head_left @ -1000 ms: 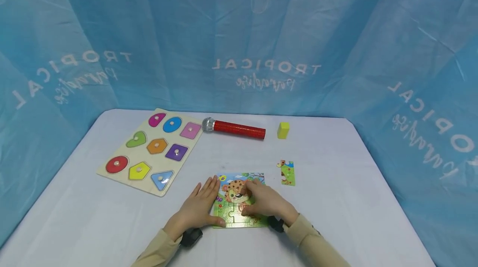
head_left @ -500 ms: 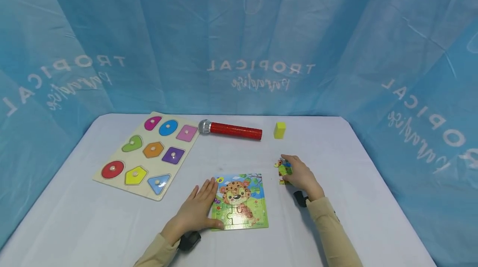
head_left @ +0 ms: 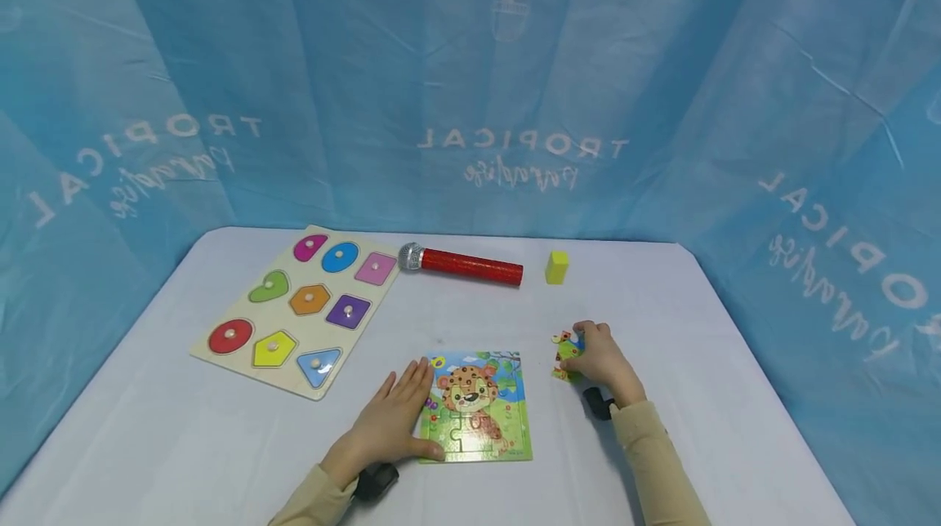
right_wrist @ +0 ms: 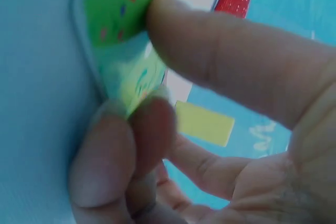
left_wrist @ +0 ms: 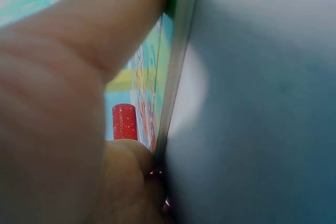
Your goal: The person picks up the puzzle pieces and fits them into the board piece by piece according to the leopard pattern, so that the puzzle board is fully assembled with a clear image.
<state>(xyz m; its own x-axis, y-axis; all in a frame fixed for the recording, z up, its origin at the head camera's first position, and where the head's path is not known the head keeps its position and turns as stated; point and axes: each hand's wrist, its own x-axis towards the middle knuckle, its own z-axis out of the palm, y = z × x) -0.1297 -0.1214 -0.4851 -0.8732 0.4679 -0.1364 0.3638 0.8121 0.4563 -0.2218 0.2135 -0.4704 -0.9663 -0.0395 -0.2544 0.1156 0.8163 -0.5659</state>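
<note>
A jigsaw puzzle [head_left: 474, 403] with a spotted leopard cub lies flat on the white table. My left hand [head_left: 393, 420] rests along its left edge, fingers stretched and thumb across the lower left corner. In the left wrist view the puzzle's edge [left_wrist: 176, 72] shows beside the thumb [left_wrist: 89, 19]. To the right of the puzzle, my right hand [head_left: 601, 361] pinches a loose green puzzle piece [head_left: 566, 353]. In the right wrist view the thumb presses on the face of that piece [right_wrist: 113, 30] and curled fingers meet its edge. Whether it is one piece or several joined cannot be told.
At the back left lies a wooden shape board [head_left: 294, 309] with coloured knobbed pieces. A red toy microphone [head_left: 463, 263] lies behind the puzzle, and a yellow block [head_left: 556, 267] stands right of it. A blue curtain [head_left: 470, 85] borders the table.
My right hand has left the leopard puzzle, moved right and taken hold of the loose puzzle piece. My left hand stays at the puzzle's left edge. The head view has shifted slightly.
</note>
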